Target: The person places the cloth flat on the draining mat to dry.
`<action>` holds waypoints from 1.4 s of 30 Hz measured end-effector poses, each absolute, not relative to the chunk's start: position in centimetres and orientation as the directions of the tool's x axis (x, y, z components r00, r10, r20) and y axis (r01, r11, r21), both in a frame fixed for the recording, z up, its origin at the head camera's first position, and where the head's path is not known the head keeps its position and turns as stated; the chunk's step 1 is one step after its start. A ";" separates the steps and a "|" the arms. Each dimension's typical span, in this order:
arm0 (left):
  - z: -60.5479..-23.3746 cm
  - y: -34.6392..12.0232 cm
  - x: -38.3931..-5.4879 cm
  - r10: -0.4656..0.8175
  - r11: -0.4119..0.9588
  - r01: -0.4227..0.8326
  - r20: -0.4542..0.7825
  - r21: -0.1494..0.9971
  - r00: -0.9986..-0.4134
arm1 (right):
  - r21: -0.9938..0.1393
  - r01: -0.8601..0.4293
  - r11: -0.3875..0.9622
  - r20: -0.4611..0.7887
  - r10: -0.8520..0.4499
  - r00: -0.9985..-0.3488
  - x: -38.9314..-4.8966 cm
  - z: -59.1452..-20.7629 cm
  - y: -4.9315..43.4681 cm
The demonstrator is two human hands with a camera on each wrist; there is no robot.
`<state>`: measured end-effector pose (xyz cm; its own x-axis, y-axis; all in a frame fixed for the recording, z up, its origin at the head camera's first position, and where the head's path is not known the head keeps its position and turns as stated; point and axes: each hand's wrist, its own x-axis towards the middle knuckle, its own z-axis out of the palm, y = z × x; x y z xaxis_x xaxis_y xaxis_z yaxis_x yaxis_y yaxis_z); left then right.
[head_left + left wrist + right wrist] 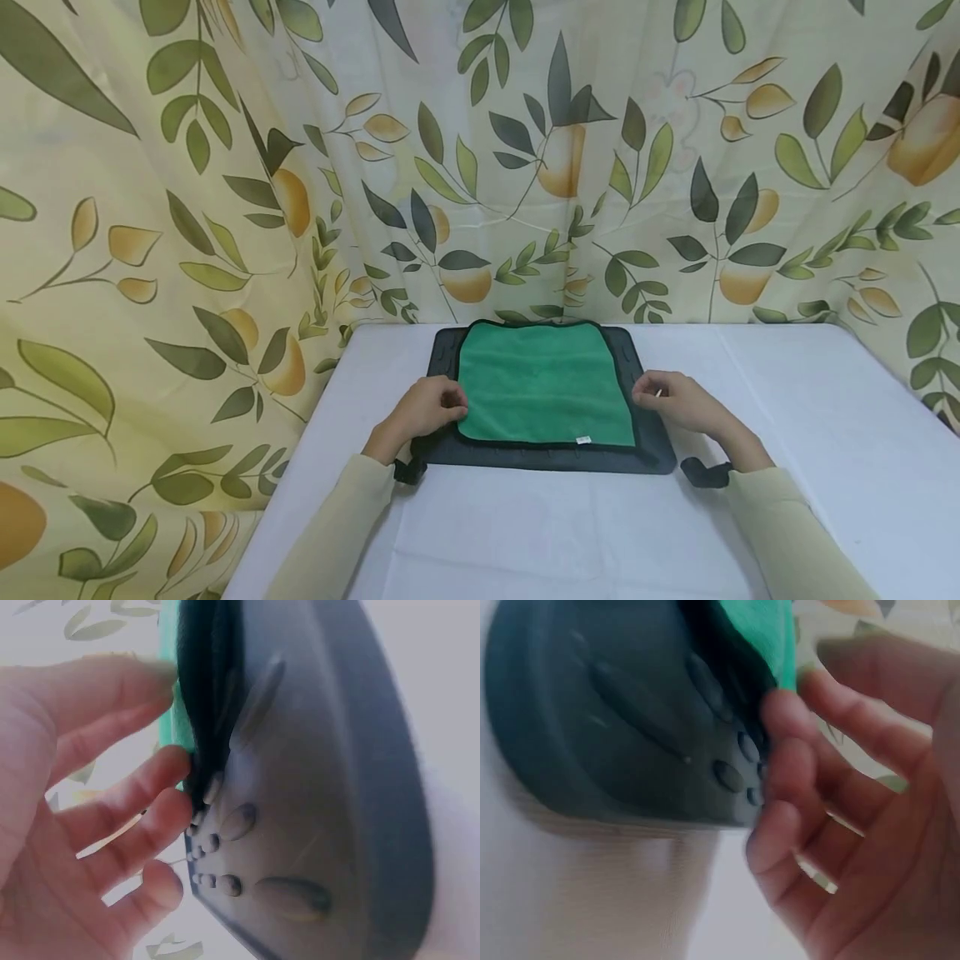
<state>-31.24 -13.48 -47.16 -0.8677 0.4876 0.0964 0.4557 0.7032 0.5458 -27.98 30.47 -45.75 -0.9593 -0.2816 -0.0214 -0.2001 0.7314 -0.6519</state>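
A green cloth [542, 379] with black edging and a small white tag lies spread on a dark grey slab [525, 457] with raised oval bumps. My left hand [431, 406] is at the cloth's left edge, its fingers loosely bent; in the left wrist view the thumb overlaps the green edge, and firm contact is unclear. On the other side, my right hand [678, 400] hovers over the slab's right border, just off the cloth. Its fingers [787, 765] are loosely bent beside the black edging, with no cloth visibly gripped.
A white-covered table [510, 533] lies under the slab. Behind it and to the left hangs a curtain [600, 167] printed with leaves and fruit. Black straps [705, 473] circle both wrists, below pale sleeves.
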 end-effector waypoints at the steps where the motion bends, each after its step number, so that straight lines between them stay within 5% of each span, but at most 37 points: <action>1: -47.1 -13.4 -30.8 0.508 0.701 0.468 0.083 0.539 -0.857 | -0.644 -0.225 0.731 -0.025 -0.314 -0.949 -27.5 -45.8 30.2; 14: -47.2 -12.9 -29.9 0.652 0.657 0.588 0.037 0.471 -0.757 | -0.615 -0.276 0.739 -0.150 -0.453 -0.879 -25.5 -46.1 27.8; 23: -46.3 -13.0 -29.8 0.591 0.705 0.550 0.057 0.448 -0.805 | -0.574 -0.333 0.748 -0.132 -0.487 -0.864 -25.6 -46.1 27.1; 42: -45.2 -14.5 -30.0 0.539 0.608 0.461 0.089 0.647 -0.837 | -0.598 -0.310 0.739 -0.065 -0.430 -0.900 -26.0 -44.0 29.0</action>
<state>-30.03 -14.52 -45.19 -0.8374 0.5393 0.0895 0.4606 0.6079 0.6467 -25.98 29.01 -43.98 -0.9005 -0.4301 -0.0646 -0.3103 0.7394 -0.5976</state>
